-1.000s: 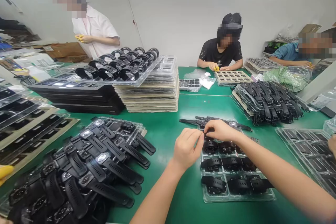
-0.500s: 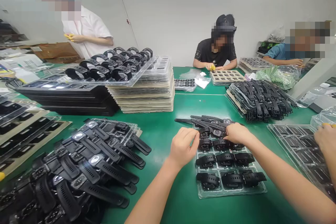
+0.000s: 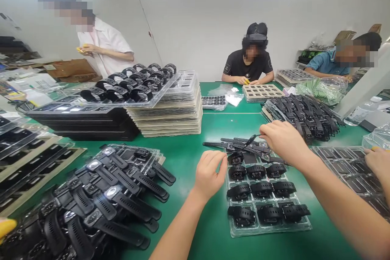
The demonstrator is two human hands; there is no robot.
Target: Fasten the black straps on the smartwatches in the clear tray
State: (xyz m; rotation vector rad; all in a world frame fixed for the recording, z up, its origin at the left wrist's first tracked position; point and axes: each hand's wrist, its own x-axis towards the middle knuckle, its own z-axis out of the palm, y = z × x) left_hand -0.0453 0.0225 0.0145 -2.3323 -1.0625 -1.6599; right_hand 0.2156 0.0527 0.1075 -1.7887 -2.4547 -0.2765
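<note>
Black, narrow watch strap (image 3: 251, 141) — your right hand (image 3: 282, 140) pinches it near the clear, compartmented plastic tray (image 3: 269, 230); your left hand (image 3: 210, 174) curls beside that tray — grip unclear.

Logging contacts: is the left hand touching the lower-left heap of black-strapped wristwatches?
Apart: the head view shows green tabletop between the left hand and the wristwatch heap.

The left hand (image 3: 209, 174) and right hand (image 3: 283, 139) are presenting bare through the wrists (image 3: 198, 196). The left forearm (image 3: 183, 224) and right forearm (image 3: 338, 197) are likewise showing bare, smooth in outline, narrowing wristward and widening toward the edges of view.
</note>
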